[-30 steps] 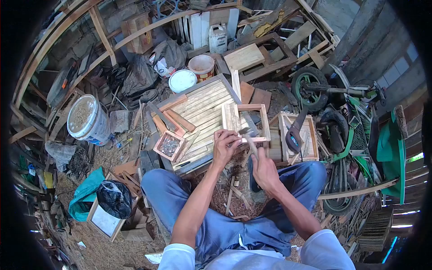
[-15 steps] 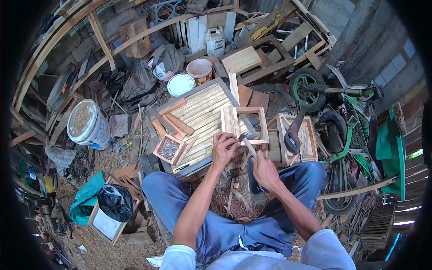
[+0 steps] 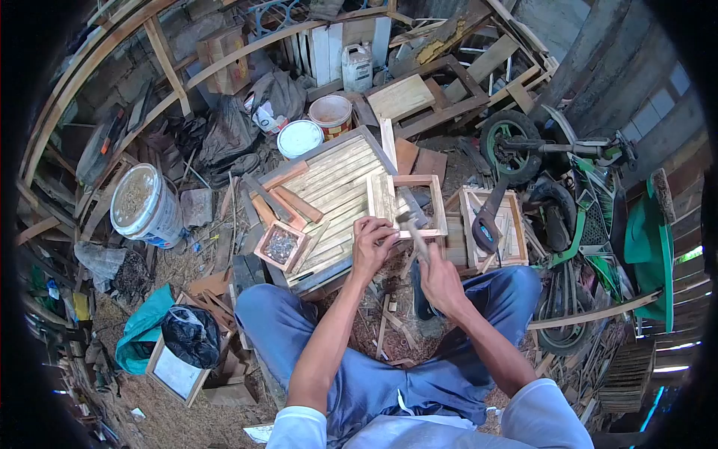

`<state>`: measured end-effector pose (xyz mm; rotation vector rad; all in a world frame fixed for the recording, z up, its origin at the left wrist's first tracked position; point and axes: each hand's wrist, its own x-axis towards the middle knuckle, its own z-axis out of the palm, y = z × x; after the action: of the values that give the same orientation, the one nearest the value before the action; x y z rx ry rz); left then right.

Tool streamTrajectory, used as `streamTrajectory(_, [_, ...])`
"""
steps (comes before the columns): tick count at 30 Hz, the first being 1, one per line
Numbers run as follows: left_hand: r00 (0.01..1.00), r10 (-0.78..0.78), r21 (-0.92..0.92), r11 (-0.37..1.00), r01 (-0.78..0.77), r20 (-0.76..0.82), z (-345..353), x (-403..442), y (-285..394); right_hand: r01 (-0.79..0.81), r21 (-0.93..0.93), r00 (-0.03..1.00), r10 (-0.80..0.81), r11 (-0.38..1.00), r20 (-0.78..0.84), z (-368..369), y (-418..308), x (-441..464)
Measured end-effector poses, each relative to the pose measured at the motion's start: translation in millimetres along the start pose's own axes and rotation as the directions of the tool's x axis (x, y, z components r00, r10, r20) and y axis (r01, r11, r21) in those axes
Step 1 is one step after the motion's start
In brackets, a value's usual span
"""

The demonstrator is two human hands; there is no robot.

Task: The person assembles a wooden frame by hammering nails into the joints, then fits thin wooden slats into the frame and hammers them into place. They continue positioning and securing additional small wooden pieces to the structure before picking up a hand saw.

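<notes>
My right hand (image 3: 441, 284) is wrapped around the handle of a hammer (image 3: 416, 238). The hammer's head, slightly blurred, is over the near edge of a rectangular wooden frame (image 3: 440, 209), close to my left fingertips. Slats cover the left part of this frame, while its right part is open. My left hand (image 3: 374, 245) has its fingers closed at the frame's near left corner; whether a nail is also pinched there is too small to tell. Beneath the frame's left side lies a slatted wooden panel (image 3: 336, 176) with a dark border.
A small wooden box of nails (image 3: 281, 246) sits on the panel's left side, beside loose wood strips (image 3: 298, 204). To the right, a handsaw (image 3: 488, 224) lies across another wooden box (image 3: 516, 254). Buckets (image 3: 146, 206), a green motorbike (image 3: 580, 224) and scrap wood surround the spot.
The hammer's head has risen slightly away from the frame's edge and its handle is tilted differently. My left hand stays at the frame's corner.
</notes>
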<state>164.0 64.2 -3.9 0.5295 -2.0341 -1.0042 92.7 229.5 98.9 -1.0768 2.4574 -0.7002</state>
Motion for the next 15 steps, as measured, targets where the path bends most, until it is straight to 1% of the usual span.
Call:
streamTrajectory(2, [1.000,-0.001,0.034,0.999,0.000,0.018,0.5,-1.5,0.7,-0.006,-0.069,0.998,0.011,0.998,0.069,6.2,11.7,3.3])
streamTrajectory(5, [1.000,0.013,0.044,0.999,-0.014,0.014,0.4,0.6,-3.3,0.014,0.010,1.000,-0.014,1.000,0.009,9.2,12.1,-0.6])
streamTrajectory(8, [1.000,0.026,0.028,0.999,-0.026,0.003,0.9,2.5,-3.1,0.003,-0.034,0.999,-0.002,0.999,0.042,3.2,5.6,-1.2])
streamTrajectory(10, [1.000,0.016,-0.017,1.000,-0.016,-0.005,0.3,0.3,-0.2,0.009,0.046,1.000,-0.008,0.999,-0.021,1.7,-1.6,-3.1])
streamTrajectory(11, [1.000,0.016,0.005,1.000,-0.016,-0.002,-0.1,0.4,0.1,0.012,0.084,0.999,-0.008,0.996,-0.048,1.8,-2.6,-5.2])
streamTrajectory(14, [0.999,0.044,0.057,0.997,-0.045,0.018,-0.7,1.3,0.0,-0.012,-0.048,0.998,0.015,0.999,0.055,6.0,11.0,-0.4])
streamTrajectory(15, [0.999,0.052,0.050,0.997,-0.053,0.013,-0.9,5.8,-0.5,0.002,-0.034,1.000,-0.001,0.999,0.023,0.9,6.1,2.1])
